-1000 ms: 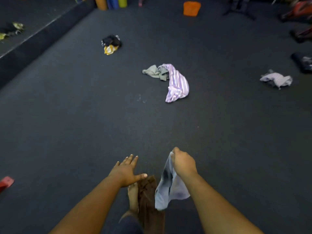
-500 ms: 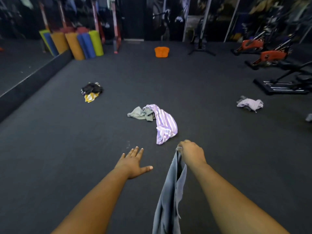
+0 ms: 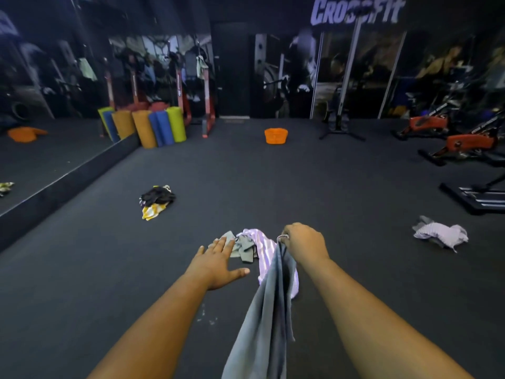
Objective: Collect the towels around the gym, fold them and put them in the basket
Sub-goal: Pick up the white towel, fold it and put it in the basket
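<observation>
Head view: a long grey cloth towel (image 3: 262, 318) is gripped at its top edge by the right hand (image 3: 304, 243), fingers curled round the bunched fabric, and it hangs straight down between the forearms. The left hand (image 3: 216, 265) is spread flat with fingers straight and holds nothing, and it is reached toward the crumpled lilac-striped towel (image 3: 263, 243) and small grey-green cloth (image 3: 241, 248) lying together on the dark rubber floor (image 3: 273, 187) just ahead.

The step in hand appears to be collection. It would be done well if the two heaped cloths were gathered in one grasp by the free hand — taken at an edge rather than the middle, so that folding starts from a known corner — while the hanging towel is kept off the floor.

Further pieces remain to be gathered: a black and yellow-checked bundle (image 3: 156, 201) to the left and a pale striped crumpled towel (image 3: 440, 233) to the right, well apart. The orange plastic basket (image 3: 276, 135) stands far off near the back wall — no towel can be seen in it from here.
</observation>
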`<state>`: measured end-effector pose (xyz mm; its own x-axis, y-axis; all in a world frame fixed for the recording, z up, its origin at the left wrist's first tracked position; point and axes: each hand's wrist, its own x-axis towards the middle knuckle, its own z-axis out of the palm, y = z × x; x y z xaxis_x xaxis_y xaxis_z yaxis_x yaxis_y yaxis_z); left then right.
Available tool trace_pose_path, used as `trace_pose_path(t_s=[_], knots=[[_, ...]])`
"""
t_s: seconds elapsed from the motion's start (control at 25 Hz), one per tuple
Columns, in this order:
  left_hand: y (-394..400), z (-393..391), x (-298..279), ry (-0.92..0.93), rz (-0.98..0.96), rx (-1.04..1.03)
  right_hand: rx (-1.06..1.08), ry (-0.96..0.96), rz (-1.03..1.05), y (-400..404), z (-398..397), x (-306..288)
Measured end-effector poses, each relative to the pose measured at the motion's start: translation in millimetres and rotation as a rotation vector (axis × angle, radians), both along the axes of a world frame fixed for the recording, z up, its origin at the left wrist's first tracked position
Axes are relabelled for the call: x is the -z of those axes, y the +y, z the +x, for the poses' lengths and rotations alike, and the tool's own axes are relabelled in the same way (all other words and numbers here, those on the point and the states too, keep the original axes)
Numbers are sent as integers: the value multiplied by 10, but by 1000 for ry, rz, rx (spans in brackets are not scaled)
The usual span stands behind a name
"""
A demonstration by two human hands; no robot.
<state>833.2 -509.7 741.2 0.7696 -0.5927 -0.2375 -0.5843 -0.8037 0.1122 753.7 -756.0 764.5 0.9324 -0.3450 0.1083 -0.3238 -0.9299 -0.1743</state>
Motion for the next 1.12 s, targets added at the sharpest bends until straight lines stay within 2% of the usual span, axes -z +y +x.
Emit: trace_pose_path(t_s=[0.16,0.48,0.8,1.12], knots=[[-673,916,-189,-27,-45,-3,1,-51,-43,-649,957,-292],[-1918,3184,-226,-52,-51,73,128,-24,-80,-1848,3040,-440],[-3199,5245,-612,-74,-44,106,210,-92,8,-3147,4836,-745],[-4784,6963,-605,-83,11,36,189,-76,133,-4745,6692,-573]])
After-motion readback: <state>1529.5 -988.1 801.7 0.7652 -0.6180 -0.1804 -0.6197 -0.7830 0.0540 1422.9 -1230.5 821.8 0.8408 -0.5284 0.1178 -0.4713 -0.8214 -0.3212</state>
